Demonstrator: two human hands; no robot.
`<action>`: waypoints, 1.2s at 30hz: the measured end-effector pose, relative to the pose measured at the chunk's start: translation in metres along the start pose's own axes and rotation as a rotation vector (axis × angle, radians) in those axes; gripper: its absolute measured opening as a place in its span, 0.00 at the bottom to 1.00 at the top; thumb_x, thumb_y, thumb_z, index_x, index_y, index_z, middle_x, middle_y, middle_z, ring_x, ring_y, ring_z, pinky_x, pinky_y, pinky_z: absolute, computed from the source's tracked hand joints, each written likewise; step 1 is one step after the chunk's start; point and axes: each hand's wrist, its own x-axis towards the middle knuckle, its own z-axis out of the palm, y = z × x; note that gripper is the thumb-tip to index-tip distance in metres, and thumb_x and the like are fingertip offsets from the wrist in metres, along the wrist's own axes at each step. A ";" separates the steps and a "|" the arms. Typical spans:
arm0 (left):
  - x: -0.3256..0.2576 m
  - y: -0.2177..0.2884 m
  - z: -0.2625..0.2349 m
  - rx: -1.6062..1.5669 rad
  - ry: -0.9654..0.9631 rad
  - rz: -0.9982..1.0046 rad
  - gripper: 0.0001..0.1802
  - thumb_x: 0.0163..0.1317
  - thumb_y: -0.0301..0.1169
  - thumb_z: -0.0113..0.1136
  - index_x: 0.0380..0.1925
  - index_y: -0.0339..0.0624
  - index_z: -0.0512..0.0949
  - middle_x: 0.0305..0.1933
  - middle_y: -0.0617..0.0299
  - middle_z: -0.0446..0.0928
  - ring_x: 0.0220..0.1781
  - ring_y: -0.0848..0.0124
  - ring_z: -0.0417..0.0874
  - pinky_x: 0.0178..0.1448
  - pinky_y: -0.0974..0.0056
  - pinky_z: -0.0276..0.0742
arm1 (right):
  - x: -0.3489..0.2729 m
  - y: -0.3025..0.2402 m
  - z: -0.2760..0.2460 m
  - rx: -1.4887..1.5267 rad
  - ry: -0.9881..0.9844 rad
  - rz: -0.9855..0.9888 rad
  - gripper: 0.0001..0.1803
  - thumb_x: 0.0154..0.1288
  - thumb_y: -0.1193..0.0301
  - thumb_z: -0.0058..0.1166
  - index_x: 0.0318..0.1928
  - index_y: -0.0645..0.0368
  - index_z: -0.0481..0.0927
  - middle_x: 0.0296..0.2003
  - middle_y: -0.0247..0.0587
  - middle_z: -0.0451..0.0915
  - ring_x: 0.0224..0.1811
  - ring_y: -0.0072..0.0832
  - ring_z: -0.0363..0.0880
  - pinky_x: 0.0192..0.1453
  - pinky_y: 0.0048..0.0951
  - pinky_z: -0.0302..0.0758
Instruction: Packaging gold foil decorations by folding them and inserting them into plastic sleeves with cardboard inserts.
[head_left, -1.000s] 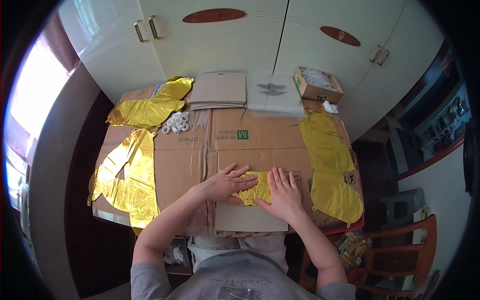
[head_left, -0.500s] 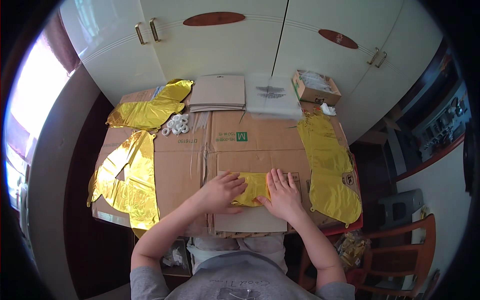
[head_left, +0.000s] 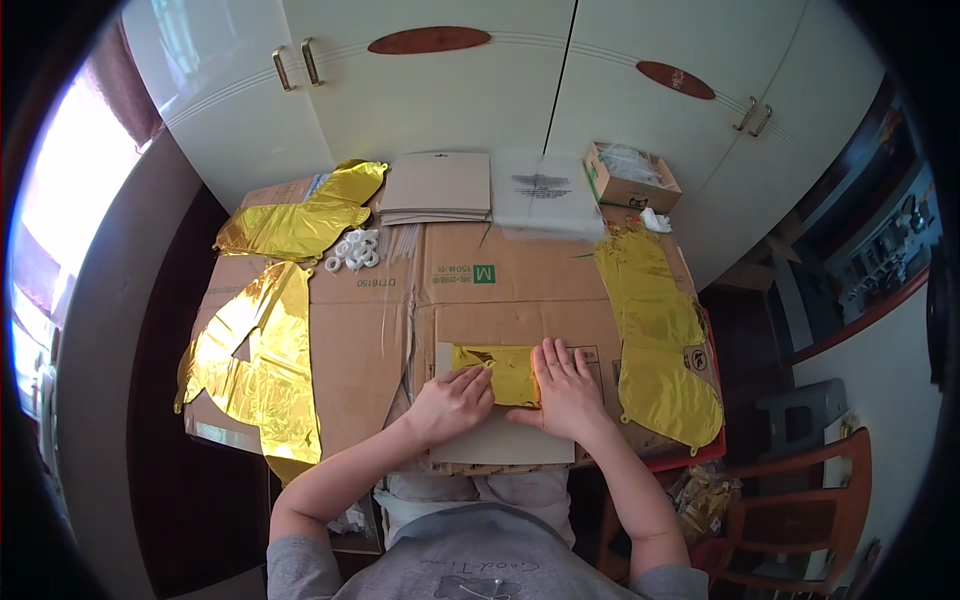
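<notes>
A folded gold foil balloon [head_left: 510, 372] lies on a pale card sheet [head_left: 505, 445] in front of me. My left hand [head_left: 455, 405] is closed at the balloon's left end, its fingers drawn together on the foil. What its fingertips pinch is partly hidden. My right hand [head_left: 570, 395] lies flat along the right end, fingers stretched out and thumb toward the near edge. The foil between my hands looks creased near the far left corner and smoother elsewhere.
Unfolded gold foil balloons lie at left [head_left: 275, 360], far left [head_left: 300, 222] and right [head_left: 660, 340] on the cardboard [head_left: 350, 320]. Behind are white ribbon rolls [head_left: 355, 250], stacked card sheets [head_left: 437, 187], clear plastic bags [head_left: 545, 195] and a small box [head_left: 632, 182]. A chair [head_left: 800, 510] stands at right.
My left hand has gone from spread fingers to a closed grip at the balloon's left end. More foil shows on that side. My right hand has barely moved.
</notes>
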 end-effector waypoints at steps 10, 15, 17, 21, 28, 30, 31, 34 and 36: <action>-0.003 0.011 0.000 -0.044 0.003 0.028 0.12 0.49 0.31 0.57 0.34 0.38 0.76 0.47 0.51 0.83 0.49 0.61 0.86 0.52 0.60 0.83 | -0.002 0.004 0.009 -0.029 0.031 -0.043 0.54 0.60 0.45 0.57 0.73 0.69 0.49 0.74 0.60 0.49 0.79 0.48 0.45 0.79 0.52 0.42; -0.005 0.010 -0.005 -0.168 -0.040 -0.023 0.18 0.51 0.33 0.62 0.42 0.36 0.78 0.48 0.52 0.83 0.49 0.59 0.86 0.54 0.58 0.82 | -0.004 0.005 0.010 0.008 0.045 -0.059 0.49 0.62 0.51 0.56 0.73 0.68 0.50 0.74 0.59 0.50 0.78 0.48 0.45 0.79 0.51 0.43; -0.002 0.008 -0.010 -0.234 -0.093 -0.048 0.22 0.50 0.35 0.64 0.44 0.35 0.78 0.48 0.52 0.83 0.51 0.59 0.85 0.55 0.57 0.82 | -0.004 0.005 0.009 0.017 0.042 -0.060 0.48 0.62 0.53 0.55 0.73 0.68 0.50 0.74 0.59 0.50 0.79 0.48 0.45 0.79 0.51 0.43; 0.026 0.001 -0.034 -0.263 -0.140 -0.077 0.22 0.49 0.35 0.65 0.43 0.35 0.78 0.49 0.53 0.82 0.54 0.61 0.84 0.57 0.56 0.80 | -0.005 0.006 0.007 0.025 0.037 -0.051 0.47 0.63 0.55 0.54 0.73 0.68 0.50 0.74 0.60 0.49 0.79 0.48 0.44 0.80 0.50 0.43; 0.014 0.006 0.002 -0.010 -0.089 0.011 0.20 0.53 0.37 0.65 0.43 0.36 0.80 0.48 0.54 0.83 0.52 0.61 0.85 0.56 0.57 0.81 | -0.004 0.005 0.006 0.017 0.006 -0.058 0.50 0.62 0.50 0.54 0.74 0.69 0.49 0.75 0.60 0.47 0.79 0.48 0.42 0.80 0.50 0.41; 0.011 0.010 0.000 -0.077 -0.072 -0.010 0.18 0.54 0.36 0.64 0.42 0.37 0.81 0.47 0.55 0.83 0.50 0.61 0.86 0.55 0.57 0.82 | -0.004 0.004 0.008 0.000 0.011 -0.047 0.52 0.62 0.46 0.54 0.74 0.68 0.48 0.75 0.58 0.47 0.79 0.47 0.41 0.80 0.50 0.40; 0.008 0.012 -0.001 -0.137 -0.075 -0.018 0.17 0.54 0.35 0.63 0.42 0.37 0.81 0.47 0.55 0.84 0.49 0.61 0.86 0.54 0.58 0.82 | -0.004 0.003 0.008 -0.009 0.014 -0.044 0.54 0.61 0.44 0.54 0.74 0.68 0.48 0.75 0.57 0.46 0.79 0.47 0.41 0.80 0.50 0.39; 0.023 0.008 -0.027 -0.346 -0.237 -0.171 0.15 0.56 0.34 0.61 0.43 0.40 0.82 0.47 0.57 0.84 0.49 0.62 0.86 0.52 0.60 0.83 | -0.006 0.004 0.006 0.029 -0.004 -0.038 0.56 0.61 0.38 0.51 0.74 0.68 0.48 0.76 0.58 0.44 0.80 0.47 0.39 0.80 0.50 0.37; 0.041 -0.008 -0.032 -0.463 -0.327 -0.247 0.15 0.58 0.33 0.60 0.45 0.43 0.82 0.50 0.59 0.83 0.54 0.61 0.84 0.55 0.59 0.81 | -0.008 0.006 0.008 0.045 0.003 -0.030 0.57 0.61 0.38 0.52 0.74 0.69 0.47 0.76 0.59 0.44 0.80 0.48 0.38 0.80 0.50 0.38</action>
